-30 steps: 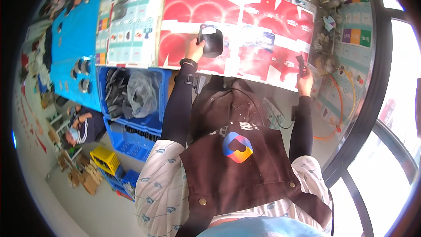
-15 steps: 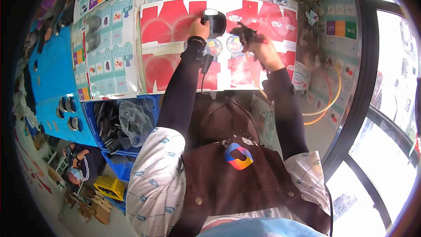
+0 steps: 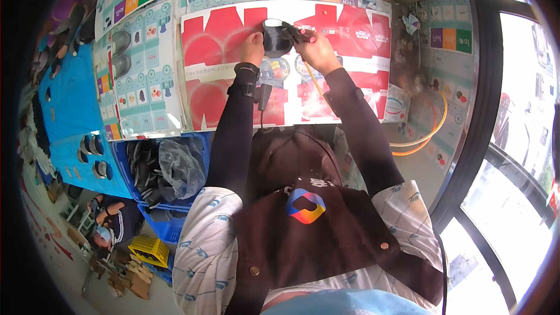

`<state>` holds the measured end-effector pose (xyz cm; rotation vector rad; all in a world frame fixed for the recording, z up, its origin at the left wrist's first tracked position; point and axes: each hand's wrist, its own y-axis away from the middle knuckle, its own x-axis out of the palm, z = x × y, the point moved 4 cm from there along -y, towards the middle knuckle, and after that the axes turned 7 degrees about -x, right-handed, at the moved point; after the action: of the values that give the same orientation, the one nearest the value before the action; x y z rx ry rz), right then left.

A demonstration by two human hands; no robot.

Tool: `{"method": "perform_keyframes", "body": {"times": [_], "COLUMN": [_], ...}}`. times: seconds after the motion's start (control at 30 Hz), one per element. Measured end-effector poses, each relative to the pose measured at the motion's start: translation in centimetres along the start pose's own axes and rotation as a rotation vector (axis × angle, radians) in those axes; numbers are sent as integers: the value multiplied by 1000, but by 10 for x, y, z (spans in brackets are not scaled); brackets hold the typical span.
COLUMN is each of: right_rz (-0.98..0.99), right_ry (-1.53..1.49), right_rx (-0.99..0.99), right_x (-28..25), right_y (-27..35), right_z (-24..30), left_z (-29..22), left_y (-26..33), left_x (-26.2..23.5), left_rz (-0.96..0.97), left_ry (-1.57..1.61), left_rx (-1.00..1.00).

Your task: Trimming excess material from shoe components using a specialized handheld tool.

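My left hand (image 3: 253,48) grips a round black part (image 3: 274,37) over a red and white printed cardboard sheet (image 3: 216,41) that covers the table. My right hand (image 3: 318,52) is closed around a small tool with a red and black tip (image 3: 304,32), and that tip touches the right side of the black part. An orange hose (image 3: 315,84) runs from under my right hand toward me. Both forearms wear black sleeves, and a brown apron covers my front.
A blue crate (image 3: 175,227) holding black parts and a clear plastic bag (image 3: 178,166) stands at my left. Blue sheets with round parts lie further left. Another person sits low at the lower left (image 3: 114,221), near a yellow crate (image 3: 146,251). A window frame (image 3: 484,140) runs along the right.
My right hand came in from the table's right side with the tool and now meets the black part. My left hand kept hold of the part.
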<state>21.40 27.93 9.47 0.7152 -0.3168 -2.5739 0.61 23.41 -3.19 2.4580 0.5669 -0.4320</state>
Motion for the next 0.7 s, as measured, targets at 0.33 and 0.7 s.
{"method": "perform_keyframes", "body": {"times": [0.33, 0.7], "right_rz": [32, 9], "right_ry": [-23, 10], "right_rx": [16, 65], "right_x": [-7, -19], "right_y": [-2, 7], "right_z": [-8, -7], "left_z": [16, 21], "left_y": [-8, -12], "left_x": [7, 16], "left_rz": [35, 60], "left_ry": [120, 223], "left_rx": [-24, 0]}}
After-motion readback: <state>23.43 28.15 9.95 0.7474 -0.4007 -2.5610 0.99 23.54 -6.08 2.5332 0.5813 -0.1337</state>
